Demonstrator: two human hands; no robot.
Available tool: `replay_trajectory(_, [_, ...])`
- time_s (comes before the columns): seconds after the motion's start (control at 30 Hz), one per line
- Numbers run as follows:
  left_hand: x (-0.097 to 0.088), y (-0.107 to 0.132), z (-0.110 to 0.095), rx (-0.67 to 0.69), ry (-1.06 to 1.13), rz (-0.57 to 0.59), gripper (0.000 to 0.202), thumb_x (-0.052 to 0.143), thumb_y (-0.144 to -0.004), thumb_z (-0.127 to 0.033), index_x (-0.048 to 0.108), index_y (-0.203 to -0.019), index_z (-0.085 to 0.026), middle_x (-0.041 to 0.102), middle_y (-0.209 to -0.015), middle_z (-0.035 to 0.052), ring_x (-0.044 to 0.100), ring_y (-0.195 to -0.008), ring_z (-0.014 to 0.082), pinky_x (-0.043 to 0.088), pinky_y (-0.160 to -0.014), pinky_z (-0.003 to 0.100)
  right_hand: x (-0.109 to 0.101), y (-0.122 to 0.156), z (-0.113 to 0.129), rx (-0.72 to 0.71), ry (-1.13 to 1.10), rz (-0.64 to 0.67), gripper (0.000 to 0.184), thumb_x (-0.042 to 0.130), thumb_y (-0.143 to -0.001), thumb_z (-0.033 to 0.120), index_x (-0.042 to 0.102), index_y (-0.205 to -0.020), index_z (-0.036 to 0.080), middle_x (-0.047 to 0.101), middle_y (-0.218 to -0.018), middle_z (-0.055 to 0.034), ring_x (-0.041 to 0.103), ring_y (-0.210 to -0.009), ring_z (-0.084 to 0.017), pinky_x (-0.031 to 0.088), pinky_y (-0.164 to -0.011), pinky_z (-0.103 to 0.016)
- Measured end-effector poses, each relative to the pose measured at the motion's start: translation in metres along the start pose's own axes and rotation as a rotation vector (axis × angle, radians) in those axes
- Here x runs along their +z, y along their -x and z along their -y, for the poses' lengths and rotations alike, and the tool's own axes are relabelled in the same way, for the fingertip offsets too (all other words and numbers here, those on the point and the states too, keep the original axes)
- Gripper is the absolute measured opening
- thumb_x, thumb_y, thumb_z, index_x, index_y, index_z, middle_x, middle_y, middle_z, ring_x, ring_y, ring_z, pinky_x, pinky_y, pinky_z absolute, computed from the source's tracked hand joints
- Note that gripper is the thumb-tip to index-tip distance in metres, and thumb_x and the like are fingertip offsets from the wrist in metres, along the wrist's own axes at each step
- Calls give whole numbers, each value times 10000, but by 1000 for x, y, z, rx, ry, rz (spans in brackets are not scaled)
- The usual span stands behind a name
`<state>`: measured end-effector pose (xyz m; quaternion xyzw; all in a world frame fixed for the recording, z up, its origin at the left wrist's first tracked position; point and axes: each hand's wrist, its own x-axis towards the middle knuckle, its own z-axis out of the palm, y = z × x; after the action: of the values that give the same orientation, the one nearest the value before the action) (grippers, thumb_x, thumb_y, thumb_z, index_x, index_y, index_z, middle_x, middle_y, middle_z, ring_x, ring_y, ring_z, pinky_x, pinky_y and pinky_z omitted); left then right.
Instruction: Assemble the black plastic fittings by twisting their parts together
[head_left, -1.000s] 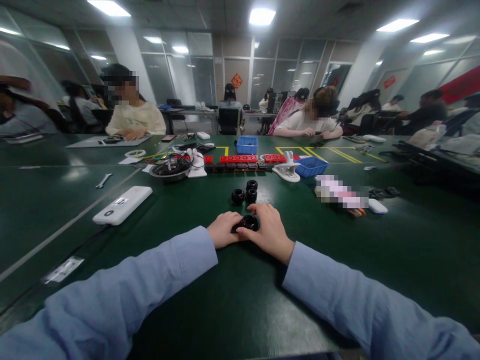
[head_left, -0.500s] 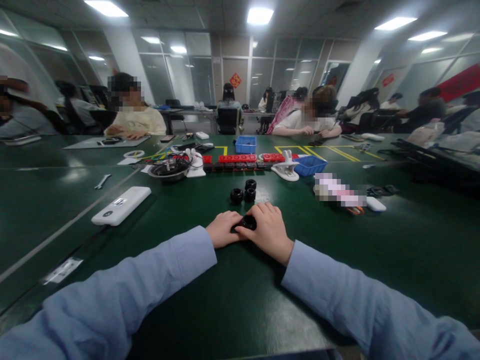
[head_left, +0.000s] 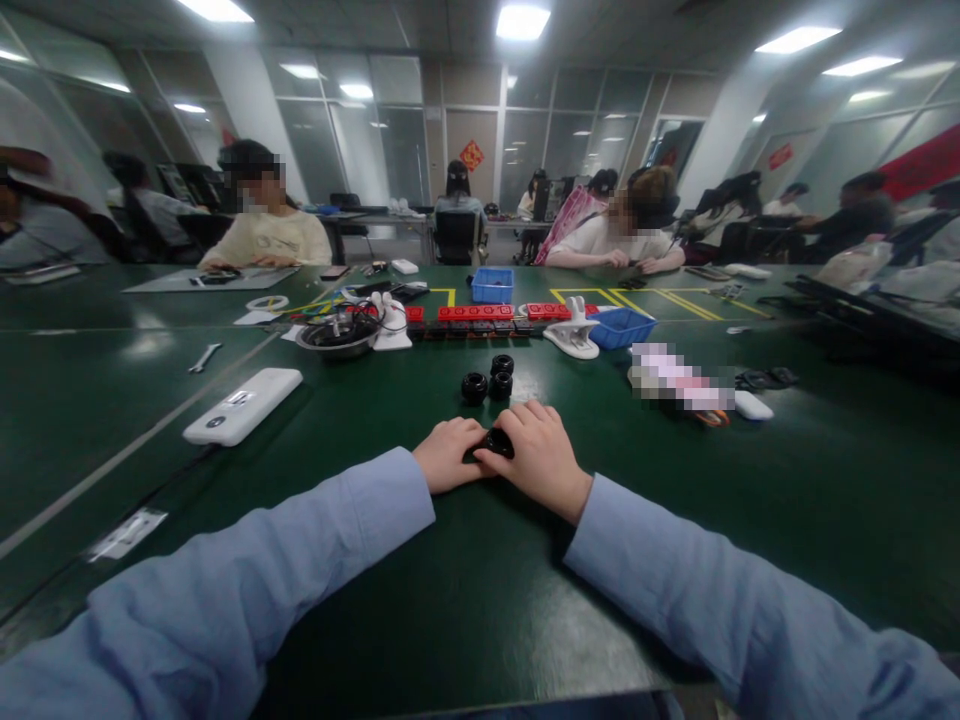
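Observation:
A small black ring-shaped part, like a toy tyre, is held low over the green table between both hands. My right hand curls over its right side, thumb in front. From the other side my left hand closes in, its fingers at the left edge of the part. Most of the part is covered by the fingers, and whether it touches the tabletop I cannot tell. Just beyond the hands, a black tyre-like wheel stands to the left of two similar ones, one nearer and one farther back.
A white power bank with a cable lies left, near a wrench. Farther back are a metal bowl, red blocks, a white clamp and blue baskets. Other people sit across the table.
Both hands stay on the black part with almost no movement; the view shifts slightly. Across the table at left, a person's hand has moved left over a grey mat.

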<state>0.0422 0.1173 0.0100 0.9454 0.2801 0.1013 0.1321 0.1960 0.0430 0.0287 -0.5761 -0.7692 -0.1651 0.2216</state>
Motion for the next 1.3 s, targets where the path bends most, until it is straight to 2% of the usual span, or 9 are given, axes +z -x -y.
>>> replay_trajectory(0.2, [-1, 1, -1, -13, 0, 14, 254, 566, -786, -364, 570, -922, -150, 576, -986, 77, 513, -920, 234, 414, -833, 373, -1, 6, -2, -35, -203, 39, 173, 624, -755, 269, 587, -886, 161, 602, -877, -53, 469, -855, -204, 347, -745, -314])
replay_trajectory(0.5, [-1, 0, 1, -20, 5, 24, 290, 569, -783, -382, 578, -952, -147, 574, -997, 78, 512, -936, 246, 419, -837, 389, -2, 6, 0, -87, -361, 33, 226, 534, -712, 147, 600, -927, 144, 641, -929, -52, 462, -804, -189, 385, -766, -328])
replay_trajectory(0.67, [-1, 0, 1, -6, 25, 35, 368, 571, -793, -427, 568, -1055, -168, 572, -1037, 70, 511, -965, 242, 413, -869, 395, -4, 8, 2, -113, -394, -20, 275, 504, -681, 108, 613, -929, 148, 621, -1051, -56, 468, -852, -195, 386, -802, -347])
replay_trajectory(0.8, [-2, 0, 0, -16, 24, 37, 389, 563, -794, -490, 587, -1017, -172, 572, -1005, 66, 518, -950, 240, 417, -860, 396, -1, 9, -1, -153, -388, -70, 305, 465, -673, 40, 633, -905, 144, 627, -992, -56, 465, -848, -198, 388, -786, -346])
replay_trajectory(0.93, [-4, 0, -1, -19, 36, 41, 383, 585, -783, -493, 591, -998, -176, 571, -1005, 62, 520, -953, 238, 415, -862, 393, 4, 8, -6, -208, -396, -142, 311, 394, -760, -1, 648, -852, 153, 641, -949, -46, 463, -795, -173, 403, -736, -312])
replay_trajectory(1.03, [-4, 0, -1, -21, 29, 43, 373, 592, -780, -493, 596, -975, -175, 569, -992, 61, 521, -939, 236, 417, -844, 387, 5, 8, -6, -219, -399, -171, 309, 392, -770, -6, 648, -809, 163, 631, -934, -42, 464, -795, -168, 410, -724, -297])
replay_trajectory(1.13, [-4, 0, 0, -17, 28, 41, 371, 589, -782, -496, 597, -974, -179, 570, -978, 58, 520, -924, 232, 415, -832, 379, 6, 9, -7, -183, -403, -202, 313, 385, -748, -14, 634, -780, 173, 590, -962, -55, 474, -856, -180, 418, -755, -306])
replay_trajectory(1.3, [-1, 0, 4, -24, 46, 26, 430, 597, -769, -516, 589, -1033, -178, 569, -985, 70, 517, -925, 238, 413, -833, 383, 12, 7, -15, 20, -463, -254, 296, 367, -687, -15, 554, -856, 140, 513, -993, -110, 487, -959, -205, 435, -837, -338])
